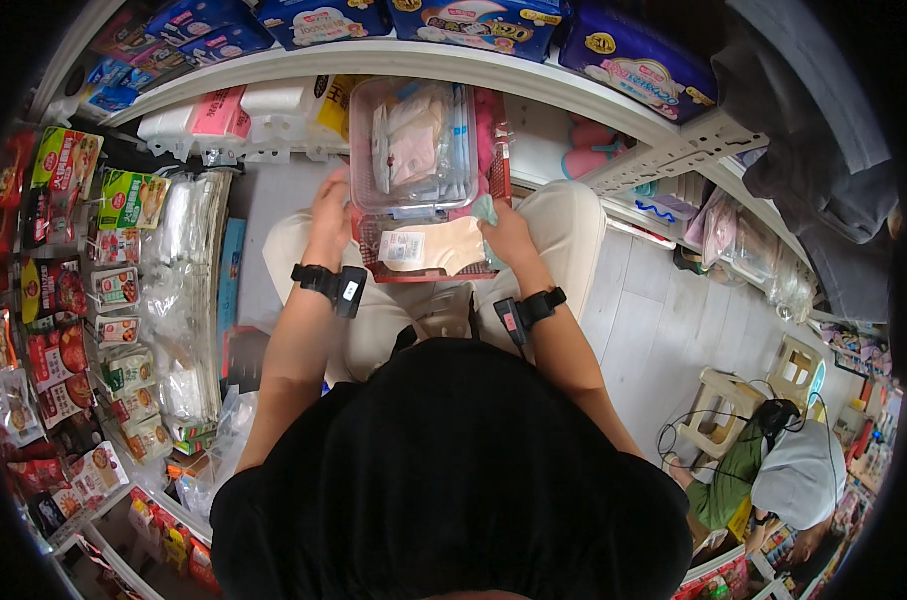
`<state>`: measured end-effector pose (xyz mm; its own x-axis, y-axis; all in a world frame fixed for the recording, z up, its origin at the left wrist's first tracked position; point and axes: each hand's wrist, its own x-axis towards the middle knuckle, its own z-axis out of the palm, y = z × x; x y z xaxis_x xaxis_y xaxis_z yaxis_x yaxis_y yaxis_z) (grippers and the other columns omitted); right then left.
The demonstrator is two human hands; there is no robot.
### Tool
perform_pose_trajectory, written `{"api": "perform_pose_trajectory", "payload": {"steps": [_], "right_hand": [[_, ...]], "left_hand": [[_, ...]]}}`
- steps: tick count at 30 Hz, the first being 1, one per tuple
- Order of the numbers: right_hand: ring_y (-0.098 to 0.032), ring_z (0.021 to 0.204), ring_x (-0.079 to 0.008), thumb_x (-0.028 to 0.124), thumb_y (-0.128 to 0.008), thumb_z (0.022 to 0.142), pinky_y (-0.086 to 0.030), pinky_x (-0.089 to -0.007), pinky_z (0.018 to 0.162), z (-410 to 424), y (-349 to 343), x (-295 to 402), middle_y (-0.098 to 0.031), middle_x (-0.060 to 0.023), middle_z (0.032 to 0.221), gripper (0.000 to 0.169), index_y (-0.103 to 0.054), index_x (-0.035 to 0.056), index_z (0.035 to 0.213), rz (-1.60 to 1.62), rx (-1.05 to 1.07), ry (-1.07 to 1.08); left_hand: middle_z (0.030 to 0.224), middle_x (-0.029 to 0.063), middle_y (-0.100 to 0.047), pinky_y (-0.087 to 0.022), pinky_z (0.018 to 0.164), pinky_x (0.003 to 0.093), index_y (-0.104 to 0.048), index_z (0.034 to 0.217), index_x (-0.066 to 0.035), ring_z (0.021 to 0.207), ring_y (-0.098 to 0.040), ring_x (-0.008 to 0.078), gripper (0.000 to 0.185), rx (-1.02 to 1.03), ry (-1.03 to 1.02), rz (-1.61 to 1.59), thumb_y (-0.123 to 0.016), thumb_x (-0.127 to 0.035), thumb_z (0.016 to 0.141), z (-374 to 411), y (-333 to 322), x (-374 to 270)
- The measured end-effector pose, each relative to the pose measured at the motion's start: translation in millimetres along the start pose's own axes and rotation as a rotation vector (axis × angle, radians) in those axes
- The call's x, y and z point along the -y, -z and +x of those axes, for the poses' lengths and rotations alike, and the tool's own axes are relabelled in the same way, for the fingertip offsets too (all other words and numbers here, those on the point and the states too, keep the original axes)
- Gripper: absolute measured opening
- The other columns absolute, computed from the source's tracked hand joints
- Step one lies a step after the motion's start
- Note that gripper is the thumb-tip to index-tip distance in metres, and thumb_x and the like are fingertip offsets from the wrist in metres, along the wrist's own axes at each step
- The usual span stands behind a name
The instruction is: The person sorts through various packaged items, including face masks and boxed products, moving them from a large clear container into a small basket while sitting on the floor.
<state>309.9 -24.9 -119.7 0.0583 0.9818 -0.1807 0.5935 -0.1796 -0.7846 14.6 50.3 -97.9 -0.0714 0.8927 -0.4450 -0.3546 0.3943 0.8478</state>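
A red plastic basket [491, 274] rests between my knees. In its far part stands a clear plastic bin [357, 180] with packaged, folded light-coloured goods [414, 150] inside. In the near part lies a beige sock-like cloth item [453, 241] with a white printed label [402, 249]. My right hand [510, 232] is at the basket's right side, its fingers on a pale green cloth item [486, 211]. My left hand [332, 206], slightly blurred, is beside the left wall of the bin; its grip cannot be made out. Both wrists wear black straps with small devices.
A white shelf edge [423, 54] with blue packs [483, 26] runs ahead. Hanging food packets [67, 180] are at left. Grey clothing [813, 150] hangs at right. Behind to the right are plastic stools [712, 409] and another person [798, 465] bending down.
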Motion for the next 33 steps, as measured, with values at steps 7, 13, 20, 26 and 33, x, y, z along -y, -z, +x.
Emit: {"api": "perform_pose_trajectory", "payload": {"steps": [7,13,20,26,33], "right_hand": [[-0.06,0.087,-0.0391,0.02,-0.065,0.08,-0.047,-0.0424,0.075,2,0,-1,-0.063,-0.0229,0.091,0.031,-0.054,-0.0002,0.102,0.138,-0.121,-0.022],[-0.061,0.081,-0.0254,0.02,-0.063,0.084,-0.047,-0.0356,0.074,-1,6,0,-0.063,-0.0142,0.088,0.029,-0.057,0.0009,0.105,0.419,-0.401,0.022],[-0.054,0.085,-0.0109,0.023,-0.06,0.089,-0.044,-0.0271,0.076,-6,14,3,-0.062,-0.0025,0.093,0.028,-0.059,0.0026,0.108,0.708,-0.326,-0.051],[-0.054,0.09,-0.0112,0.028,-0.053,0.092,-0.044,-0.0266,0.08,-8,13,22,-0.06,-0.0026,0.1,0.033,-0.056,0.0052,0.115,1.076,-0.116,-0.204],[-0.053,0.102,-0.0189,0.026,-0.05,0.093,-0.044,-0.0304,0.085,-5,-3,43,-0.058,-0.0089,0.112,0.038,-0.051,0.0019,0.123,1.048,-0.009,-0.116]], "left_hand": [[0.12,0.0103,-0.054,-0.037,0.098,0.0328,-0.056,0.124,-0.005,0.115,-0.049,0.0235,0.044,0.36,0.072,0.656,-0.058,-0.021,0.083,43,-7,52],[0.128,0.0282,-0.046,-0.038,0.1,0.0389,-0.055,0.122,-0.001,0.119,-0.046,0.0386,0.053,0.317,-0.052,1.162,-0.06,-0.03,0.078,64,-9,63],[0.093,0.0212,-0.065,-0.048,0.079,0.038,-0.063,0.102,0.003,0.087,-0.062,0.033,0.034,-0.086,-0.408,1.093,-0.065,-0.021,0.078,63,3,59],[0.08,-0.0013,-0.058,-0.043,0.064,0.026,-0.061,0.092,-0.008,0.068,-0.05,0.009,0.014,-0.187,-0.479,0.69,-0.069,-0.012,0.081,35,19,14],[0.119,0.0112,-0.053,-0.047,0.089,0.0421,-0.042,0.128,-0.002,0.109,-0.053,0.0228,0.046,0.163,0.086,-0.177,-0.048,-0.002,0.083,-58,-3,-39]]}}
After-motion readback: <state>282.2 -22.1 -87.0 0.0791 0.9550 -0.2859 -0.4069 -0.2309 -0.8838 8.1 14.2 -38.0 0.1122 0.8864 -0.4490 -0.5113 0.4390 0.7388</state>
